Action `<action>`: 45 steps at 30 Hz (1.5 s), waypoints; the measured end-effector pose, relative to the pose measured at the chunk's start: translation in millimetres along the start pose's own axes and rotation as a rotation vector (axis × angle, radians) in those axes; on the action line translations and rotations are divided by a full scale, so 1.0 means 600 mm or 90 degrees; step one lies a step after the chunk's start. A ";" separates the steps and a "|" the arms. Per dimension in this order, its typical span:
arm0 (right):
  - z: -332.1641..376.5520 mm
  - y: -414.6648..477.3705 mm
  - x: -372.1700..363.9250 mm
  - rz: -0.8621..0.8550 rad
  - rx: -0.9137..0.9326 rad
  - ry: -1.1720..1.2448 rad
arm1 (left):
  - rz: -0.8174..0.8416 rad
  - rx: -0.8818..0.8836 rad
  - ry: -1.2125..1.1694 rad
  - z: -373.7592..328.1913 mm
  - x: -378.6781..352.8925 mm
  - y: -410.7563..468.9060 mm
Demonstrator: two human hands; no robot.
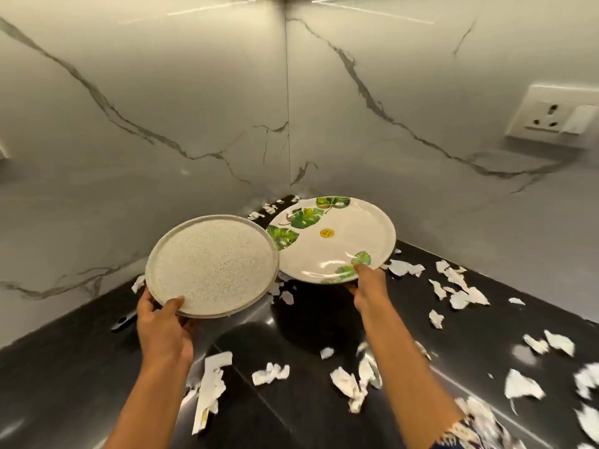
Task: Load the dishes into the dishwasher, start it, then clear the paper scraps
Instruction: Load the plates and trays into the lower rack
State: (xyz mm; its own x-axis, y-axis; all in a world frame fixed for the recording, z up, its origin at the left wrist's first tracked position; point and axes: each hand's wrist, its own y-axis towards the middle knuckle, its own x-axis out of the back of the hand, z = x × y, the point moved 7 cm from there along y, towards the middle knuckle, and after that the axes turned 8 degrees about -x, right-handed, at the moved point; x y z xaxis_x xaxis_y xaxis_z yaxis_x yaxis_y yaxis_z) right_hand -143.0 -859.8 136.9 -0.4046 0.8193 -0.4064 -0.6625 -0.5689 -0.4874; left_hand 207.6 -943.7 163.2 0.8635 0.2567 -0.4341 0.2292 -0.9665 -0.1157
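The left hand (162, 325) is gripping the near rim of a speckled plate (212, 267), thumb lying on its upper face, fingers curling beneath. The right hand (368, 291) is pinching the near rim of a leaf-patterned plate (337, 241), which is carrying a yellow sticker (326, 233). Both plates are being held tilted above the black counter (97, 367), the speckled rim overlapping the other plate's left edge. Torn paper scraps (270, 372) are lying below and to the right of both hands. Marble walls (162, 124) are meeting in a corner beyond the plates; a wall socket (551, 116) is sitting far right of the right hand.
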 end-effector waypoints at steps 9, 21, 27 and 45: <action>-0.096 -0.313 0.296 -0.142 0.127 -0.015 | 0.138 0.035 0.042 -0.027 0.176 -0.246; -0.208 -0.828 0.667 -0.275 0.266 0.006 | 0.292 0.075 0.123 -0.057 0.425 -0.608; -0.216 -0.991 0.846 -0.389 0.277 -0.052 | 0.353 0.110 0.170 0.002 0.459 -0.757; -0.244 -1.418 1.558 -0.691 0.099 -0.406 | 0.500 0.274 0.379 0.324 0.593 -1.394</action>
State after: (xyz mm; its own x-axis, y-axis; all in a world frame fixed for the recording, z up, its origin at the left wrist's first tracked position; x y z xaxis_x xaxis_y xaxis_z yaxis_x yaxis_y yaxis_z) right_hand 134.8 379.4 58.5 0.1883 0.7709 0.6085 -0.8922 0.3933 -0.2222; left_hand 235.8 -43.9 -68.0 0.8067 -0.5901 -0.0323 -0.5622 -0.7495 -0.3496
